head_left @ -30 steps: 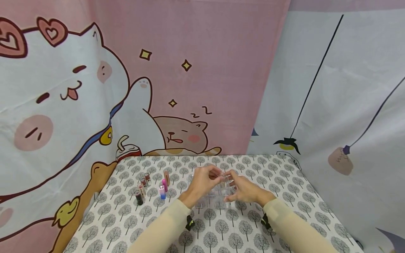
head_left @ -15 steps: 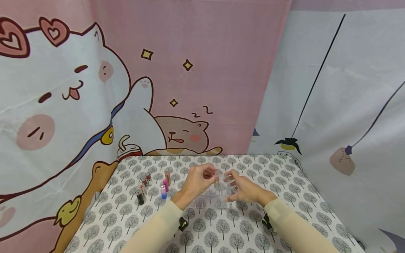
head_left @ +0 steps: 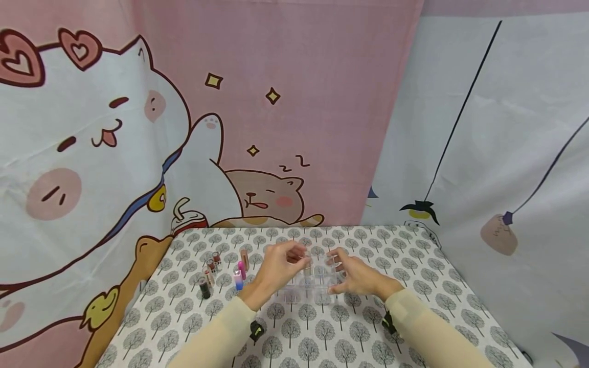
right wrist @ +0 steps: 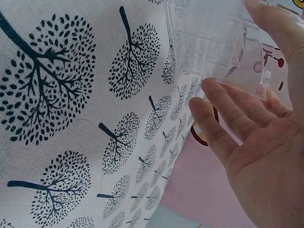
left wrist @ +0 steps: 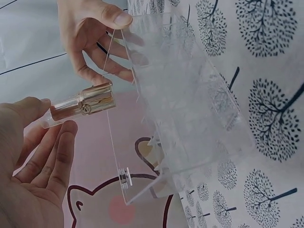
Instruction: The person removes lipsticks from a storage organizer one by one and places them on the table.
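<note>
Between the thumb and fingers of my left hand (head_left: 277, 264) is a lipstick tube (left wrist: 83, 103) with a shiny gold section and a clear end. It is held in the air over the clear plastic organizer (left wrist: 185, 104), which is divided into compartments and stands on the cloth. My right hand (head_left: 361, 276) grips the organizer's right end, its thumb (right wrist: 273, 21) at the front edge and its fingers spread along the side toward the back. In the head view the left hand covers part of the organizer's back left.
Left of the organizer stand several more cosmetics: a black-based tube (head_left: 204, 289), a pink and blue lipstick (head_left: 238, 280), a bright pink tube (head_left: 241, 269), a rose-gold tube (head_left: 245, 259) and small brown-topped ones (head_left: 216, 258). A tree-print cloth (head_left: 322, 337) covers the table; a cartoon curtain (head_left: 313, 102) hangs behind.
My left hand has drawn leftward over the organizer, away from the right hand, with the lipstick coming into view below its fingers. The right hand has stayed at the organizer's right end.
</note>
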A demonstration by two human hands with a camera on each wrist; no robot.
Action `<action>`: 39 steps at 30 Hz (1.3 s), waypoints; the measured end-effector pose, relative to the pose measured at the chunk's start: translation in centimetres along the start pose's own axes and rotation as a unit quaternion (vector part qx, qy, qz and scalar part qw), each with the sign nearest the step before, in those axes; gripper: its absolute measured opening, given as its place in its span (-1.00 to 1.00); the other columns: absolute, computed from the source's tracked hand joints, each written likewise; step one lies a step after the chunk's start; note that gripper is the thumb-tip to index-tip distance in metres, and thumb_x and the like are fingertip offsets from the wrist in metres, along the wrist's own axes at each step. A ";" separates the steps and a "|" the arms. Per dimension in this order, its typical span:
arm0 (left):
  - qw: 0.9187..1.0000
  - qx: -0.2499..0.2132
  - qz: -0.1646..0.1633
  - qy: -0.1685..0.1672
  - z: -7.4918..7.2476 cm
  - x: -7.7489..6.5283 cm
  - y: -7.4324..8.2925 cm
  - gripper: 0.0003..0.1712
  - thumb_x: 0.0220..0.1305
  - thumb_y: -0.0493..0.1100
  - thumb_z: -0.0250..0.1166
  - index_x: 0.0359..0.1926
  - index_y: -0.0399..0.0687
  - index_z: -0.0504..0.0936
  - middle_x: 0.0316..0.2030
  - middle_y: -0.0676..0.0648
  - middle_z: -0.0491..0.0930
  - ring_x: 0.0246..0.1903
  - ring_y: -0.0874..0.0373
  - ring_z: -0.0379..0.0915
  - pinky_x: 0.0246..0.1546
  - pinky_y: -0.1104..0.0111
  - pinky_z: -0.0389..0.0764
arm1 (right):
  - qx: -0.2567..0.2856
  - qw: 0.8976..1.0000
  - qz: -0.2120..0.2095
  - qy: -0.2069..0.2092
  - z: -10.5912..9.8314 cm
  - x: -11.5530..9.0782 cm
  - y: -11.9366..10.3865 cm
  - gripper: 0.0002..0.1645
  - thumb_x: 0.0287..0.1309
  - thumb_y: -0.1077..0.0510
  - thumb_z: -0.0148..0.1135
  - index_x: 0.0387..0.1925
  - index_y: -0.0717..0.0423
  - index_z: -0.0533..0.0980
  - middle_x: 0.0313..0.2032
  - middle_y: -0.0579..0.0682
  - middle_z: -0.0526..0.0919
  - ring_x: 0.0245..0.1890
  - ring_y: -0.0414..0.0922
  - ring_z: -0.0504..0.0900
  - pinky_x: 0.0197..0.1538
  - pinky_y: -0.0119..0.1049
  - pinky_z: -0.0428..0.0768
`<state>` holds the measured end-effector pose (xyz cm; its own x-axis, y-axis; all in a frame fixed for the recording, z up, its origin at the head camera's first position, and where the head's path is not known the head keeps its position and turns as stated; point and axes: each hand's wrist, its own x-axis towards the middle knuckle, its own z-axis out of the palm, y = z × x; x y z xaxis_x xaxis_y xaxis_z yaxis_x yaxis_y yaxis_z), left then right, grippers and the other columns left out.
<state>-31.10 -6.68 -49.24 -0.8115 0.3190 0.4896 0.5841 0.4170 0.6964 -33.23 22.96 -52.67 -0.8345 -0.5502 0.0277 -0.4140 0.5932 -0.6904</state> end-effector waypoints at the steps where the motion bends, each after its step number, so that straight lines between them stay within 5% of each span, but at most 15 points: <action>1: 1.000 -0.001 -0.001 -0.001 -0.1 -0.1 0.0 -0.74 0.46 -0.25 0.65 0.08 -0.22 0.86 -0.11 -0.14 0.95 -0.21 0.10 0.92 -0.11 0.51 0.91 | 0.001 1.000 0.000 0.000 0.0 0.0 0.0 0.23 0.21 -0.10 0.83 0.67 0.10 0.26 0.55 0.37 0.62 0.46 0.40 0.71 0.53 0.43 0.73; 21: 0.999 0.035 0.034 0.016 -1.9 -2.2 -1.2 -0.72 0.44 -0.26 0.66 0.09 -0.24 0.87 -0.13 -0.14 0.94 -0.22 0.08 0.92 -0.10 0.32 0.99 | 0.006 1.000 0.014 0.000 0.3 0.0 -0.1 0.20 0.23 -0.05 0.82 0.67 0.06 0.27 0.59 0.31 0.60 0.49 0.38 0.68 0.58 0.43 0.69; 39: 0.999 0.038 -0.004 0.027 -4.5 -3.6 -1.8 -0.69 0.40 -0.25 0.69 0.10 -0.15 0.88 -0.13 -0.06 0.95 -0.22 0.16 0.92 -0.04 0.36 0.97 | 0.009 1.000 0.011 0.001 0.2 0.0 0.0 0.19 0.22 -0.04 0.82 0.66 0.05 0.27 0.58 0.30 0.60 0.48 0.35 0.69 0.57 0.39 0.71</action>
<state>-29.29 -12.44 -49.94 -0.8153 0.2696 0.5125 0.5749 0.4830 0.6605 -33.20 22.83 -52.76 -0.8436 -0.5368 0.0140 -0.3900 0.5944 -0.7033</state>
